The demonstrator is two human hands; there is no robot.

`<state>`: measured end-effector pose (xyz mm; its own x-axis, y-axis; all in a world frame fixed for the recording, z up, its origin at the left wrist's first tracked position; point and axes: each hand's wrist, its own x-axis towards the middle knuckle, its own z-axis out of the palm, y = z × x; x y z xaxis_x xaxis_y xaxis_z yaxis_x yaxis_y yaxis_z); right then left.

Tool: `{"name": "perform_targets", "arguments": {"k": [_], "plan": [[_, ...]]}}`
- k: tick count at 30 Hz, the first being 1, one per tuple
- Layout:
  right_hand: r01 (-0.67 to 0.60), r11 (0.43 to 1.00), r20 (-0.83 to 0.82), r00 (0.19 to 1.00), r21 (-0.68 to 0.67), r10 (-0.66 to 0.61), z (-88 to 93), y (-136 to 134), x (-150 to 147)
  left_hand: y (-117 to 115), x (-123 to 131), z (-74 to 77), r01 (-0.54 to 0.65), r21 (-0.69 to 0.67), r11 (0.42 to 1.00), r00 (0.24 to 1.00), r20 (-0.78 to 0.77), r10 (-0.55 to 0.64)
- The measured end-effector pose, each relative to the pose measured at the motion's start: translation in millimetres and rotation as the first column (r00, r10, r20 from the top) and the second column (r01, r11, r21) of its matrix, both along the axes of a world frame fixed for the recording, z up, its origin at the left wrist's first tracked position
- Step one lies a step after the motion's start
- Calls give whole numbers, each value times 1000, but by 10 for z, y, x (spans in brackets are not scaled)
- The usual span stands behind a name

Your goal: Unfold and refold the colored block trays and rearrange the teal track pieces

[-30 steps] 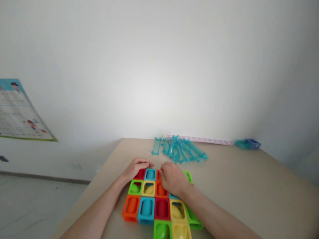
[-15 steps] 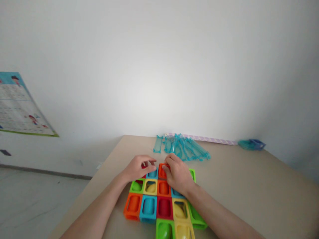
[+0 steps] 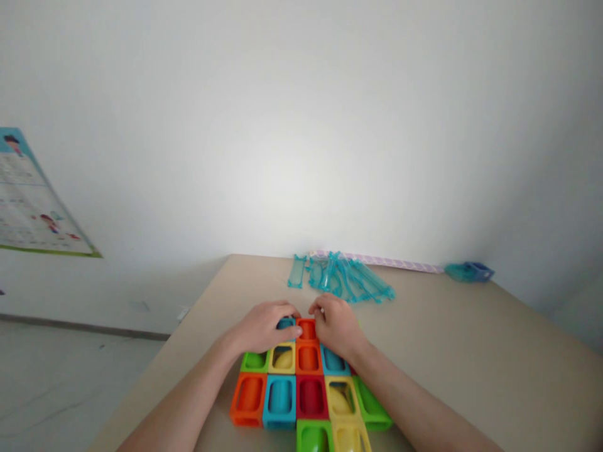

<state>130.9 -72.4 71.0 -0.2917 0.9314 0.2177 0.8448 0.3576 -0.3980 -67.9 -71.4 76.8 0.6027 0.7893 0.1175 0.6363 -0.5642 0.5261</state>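
A flat build of hollow square plastic blocks lies on the table, in orange, blue, red, yellow and green. My left hand (image 3: 264,328) reaches across its far-left part, thumb tip and fingertips at the left edge of the far orange block (image 3: 307,329). Beneath that thumb, a blue block (image 3: 286,323) is partly covered. On the right side of the same orange block, my right hand (image 3: 339,328) is curled, its thumb mostly hidden. Closer to me are a yellow block (image 3: 282,358), a red block (image 3: 311,397) and a green block (image 3: 315,436).
Clear teal plastic track pieces (image 3: 348,278) lie piled at the back of the table (image 3: 447,351). Behind them a purple-and-white strip (image 3: 400,263) runs along the wall. A small blue container (image 3: 479,271) stands at the far right. A poster (image 3: 38,201) hangs at left.
My left hand has moved right and closed in on the far orange block. That block now sits level with its neighbours, and my right thumb has slid off its top. The view has shifted slightly.
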Motion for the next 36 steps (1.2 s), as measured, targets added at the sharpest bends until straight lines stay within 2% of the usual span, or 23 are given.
{"name": "perform_targets", "arguments": {"k": [10, 17, 22, 27, 32, 36], "plan": [[66, 986, 44, 997, -152, -60, -29, 77, 10, 25, -7, -4, 22, -33, 999, 998, 62, -20], [36, 983, -13, 999, -178, -39, -29, 104, 19, 23, -6, -9, 34, -42, 999, 997, 69, -31], [20, 989, -24, 999, -143, -24, 22, 41, 24, 11, 6, -10, 9, -53, 999, 996, 85, -5], [-74, 993, -18, 997, -90, 72, 43, -38, 23, 30, 4, -52, 9, -82, 997, 994, 113, 0], [-140, 985, -27, 990, -96, 138, 26, -24, 31, 49, -12, -101, -26, -110, 994, 991, 125, 40], [-244, 969, -129, 963, -36, 238, 50, -27, 51, 54, -28, -117, -46, -111, 993, 987, 148, 62]]}}
